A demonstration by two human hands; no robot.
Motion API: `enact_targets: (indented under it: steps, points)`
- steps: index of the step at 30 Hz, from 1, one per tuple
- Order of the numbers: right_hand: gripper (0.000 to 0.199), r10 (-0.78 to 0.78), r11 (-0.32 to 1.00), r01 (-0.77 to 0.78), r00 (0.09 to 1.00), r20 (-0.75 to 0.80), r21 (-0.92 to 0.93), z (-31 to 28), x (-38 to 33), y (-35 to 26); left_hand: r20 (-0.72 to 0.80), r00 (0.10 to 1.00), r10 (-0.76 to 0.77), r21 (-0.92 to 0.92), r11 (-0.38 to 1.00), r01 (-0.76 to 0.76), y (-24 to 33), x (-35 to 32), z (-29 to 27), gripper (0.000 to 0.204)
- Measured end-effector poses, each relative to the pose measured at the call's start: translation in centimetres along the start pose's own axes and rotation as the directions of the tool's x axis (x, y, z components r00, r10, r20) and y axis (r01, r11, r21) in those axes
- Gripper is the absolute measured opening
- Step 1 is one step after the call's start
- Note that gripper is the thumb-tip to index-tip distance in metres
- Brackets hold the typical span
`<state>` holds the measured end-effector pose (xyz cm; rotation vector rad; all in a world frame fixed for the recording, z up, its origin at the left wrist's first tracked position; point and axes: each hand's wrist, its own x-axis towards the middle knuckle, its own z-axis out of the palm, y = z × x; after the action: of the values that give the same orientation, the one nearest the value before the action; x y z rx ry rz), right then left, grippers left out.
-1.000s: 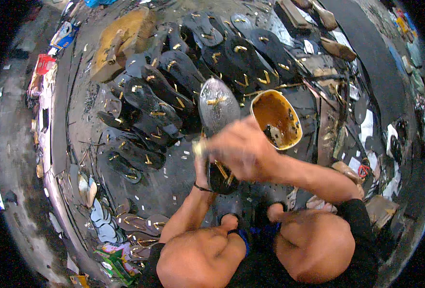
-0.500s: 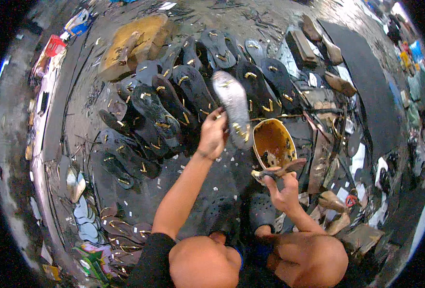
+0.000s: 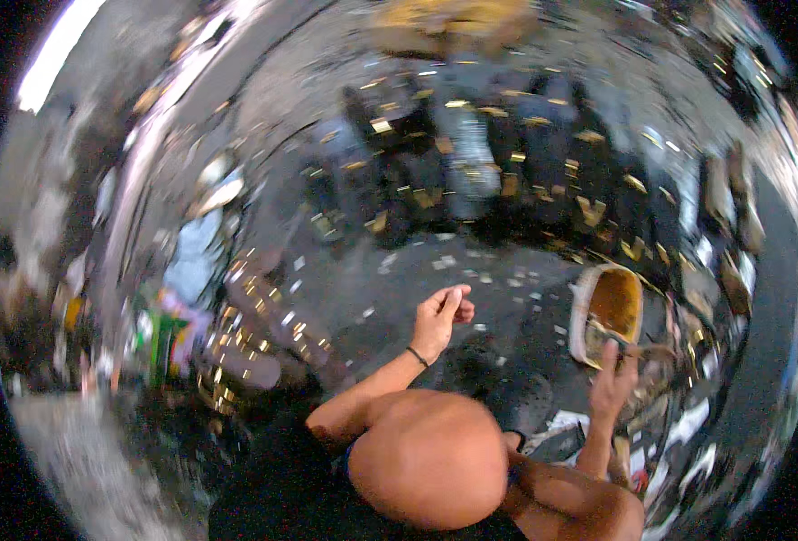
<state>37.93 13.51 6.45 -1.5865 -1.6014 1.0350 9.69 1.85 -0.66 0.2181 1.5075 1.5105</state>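
My left hand [image 3: 441,320] is over the dark ground in the middle, fingers curled in and the thumb against them, with nothing visible in it. My right hand [image 3: 613,379] is closed on a flat brown strip [image 3: 649,352], blurred, at the near rim of an oval tub [image 3: 581,316]. Brown, sticky-looking stuff coats the tub's inside. Ahead of my left hand lie rows of dark sandal soles [image 3: 543,162] with small yellowish tabs. Among them is a paler, shiny grey sole [image 3: 473,167]. Motion smears much of the view.
A yellowish-brown block [image 3: 453,22] lies behind the soles. To the left are brown sandal pieces [image 3: 245,352] with bright tabs, a pale blue-grey stack [image 3: 196,257] and a green packet [image 3: 166,338]. Shoe-shaped forms [image 3: 742,194] and a dark sheet [image 3: 773,279] lie at the right.
My left hand has let go of the grey sole and drawn back toward me. The view has turned left, shifting the tub and soles rightward. My right hand still holds the strip by the tub.
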Motion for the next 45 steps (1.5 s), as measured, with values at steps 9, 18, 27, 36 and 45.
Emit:
enact_targets:
  steps: [9,18,27,36,45]
  points:
    - [0.036,-0.051,0.979,0.081,0.985,0.162,-0.185,0.3,-0.3,2.5,-0.337,0.660,0.672,0.846,0.524,-0.101,6.8,-0.2,-24.9,0.034]
    - [0.034,-0.139,0.948,0.160,0.986,0.094,-0.274,-1.7,-1.8,3.5,-0.216,0.767,0.604,0.874,-0.231,0.428,12.0,5.2,-37.7,0.036]
    - [0.033,-0.117,0.975,0.132,0.989,0.092,-0.181,-1.2,-0.6,1.3,-0.142,0.883,0.447,0.343,0.859,-0.380,24.9,-4.5,-21.3,0.067]
    - [0.035,0.012,0.979,-0.006,0.999,0.030,-0.205,-2.3,-2.4,-1.3,0.308,0.927,0.215,0.531,0.769,-0.355,-2.0,-1.5,-6.3,0.055]
    - [0.029,0.087,0.987,-0.091,0.996,-0.035,-0.131,-3.2,-3.3,1.4,0.378,0.892,0.249,0.787,0.421,-0.451,-4.0,-2.4,-3.0,0.090]
